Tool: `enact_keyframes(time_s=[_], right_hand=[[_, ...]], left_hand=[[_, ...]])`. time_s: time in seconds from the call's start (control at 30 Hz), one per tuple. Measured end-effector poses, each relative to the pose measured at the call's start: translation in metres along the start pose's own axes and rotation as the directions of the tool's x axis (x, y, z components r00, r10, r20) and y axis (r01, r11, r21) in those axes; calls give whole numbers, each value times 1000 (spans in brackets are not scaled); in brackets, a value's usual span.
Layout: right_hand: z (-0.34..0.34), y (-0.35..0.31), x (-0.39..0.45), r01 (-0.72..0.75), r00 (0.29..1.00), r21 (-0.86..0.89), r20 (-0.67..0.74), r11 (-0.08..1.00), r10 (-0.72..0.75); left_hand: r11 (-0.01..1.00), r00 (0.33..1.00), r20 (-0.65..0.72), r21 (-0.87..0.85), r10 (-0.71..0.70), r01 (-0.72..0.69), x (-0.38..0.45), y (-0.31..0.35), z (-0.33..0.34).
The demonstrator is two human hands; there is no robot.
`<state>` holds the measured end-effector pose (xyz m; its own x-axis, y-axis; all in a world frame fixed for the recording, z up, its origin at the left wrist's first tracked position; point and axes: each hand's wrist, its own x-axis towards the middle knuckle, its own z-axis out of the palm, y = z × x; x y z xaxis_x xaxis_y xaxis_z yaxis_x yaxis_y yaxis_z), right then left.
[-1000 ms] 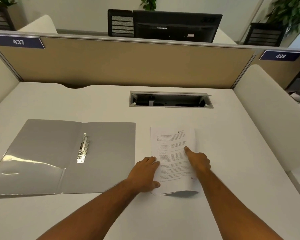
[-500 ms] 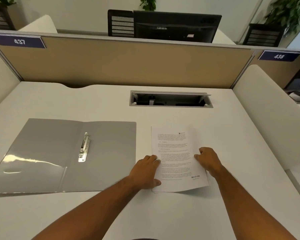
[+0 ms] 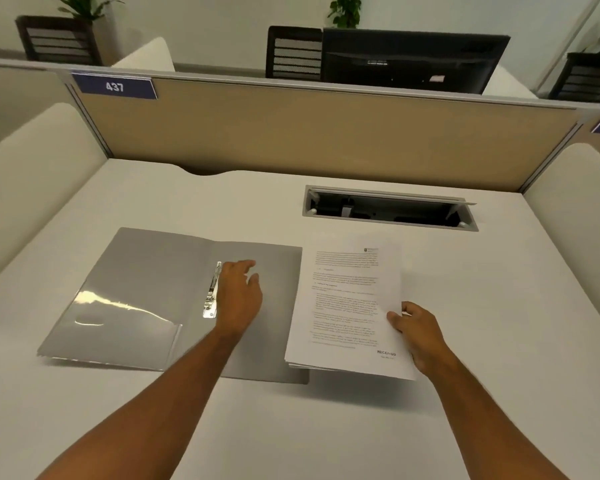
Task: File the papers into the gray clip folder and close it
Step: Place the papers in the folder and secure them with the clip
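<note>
A person's right hand (image 3: 417,332) pinches the right edge of a thin stack of printed white papers (image 3: 347,303), lifted near the middle of the matte white desk (image 3: 499,306), apparently ready to carry it across. The left hand (image 3: 239,296), fingers loosely spread and holding nothing, reaches the shiny metal clip (image 3: 212,292) of the gray clip folder (image 3: 146,289), lying open toward the desk's left side, its glossy inner pocket catching light.

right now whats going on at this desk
A person is filing papers. The gray clip folder lies open on the desk. The left hand is at the metal clip in its spine. The right hand grips the paper stack by its right edge, beside the folder.
</note>
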<state>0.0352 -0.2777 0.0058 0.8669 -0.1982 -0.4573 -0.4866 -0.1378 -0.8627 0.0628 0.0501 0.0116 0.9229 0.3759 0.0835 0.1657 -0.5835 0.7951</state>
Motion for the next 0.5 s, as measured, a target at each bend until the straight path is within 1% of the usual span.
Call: enact_keyframes(time_s=[0.07,0.13,0.23,0.37,0.5], right_hand=[[30,2,-2,-11,999,39,42,999,10],[60,3,-5,-21,997,67,74,998,16],[98,3,-7,-36,994,86,105,996,27],[136,0,-5,-52,993,26,106,998,49],[154,-4,-4,-53,994,14,94,999,51]], left_hand=[[993,993,-27,19,-116,116,15,-18,-16],[973,973,-31,-11,-230,229,28,-34,-30],[931,932,3,-21,-364,364,43,-54,-46],[906,902,97,-15,-421,424,52,-71,-58],[920,902,193,10,-386,392,57,-80,-60]])
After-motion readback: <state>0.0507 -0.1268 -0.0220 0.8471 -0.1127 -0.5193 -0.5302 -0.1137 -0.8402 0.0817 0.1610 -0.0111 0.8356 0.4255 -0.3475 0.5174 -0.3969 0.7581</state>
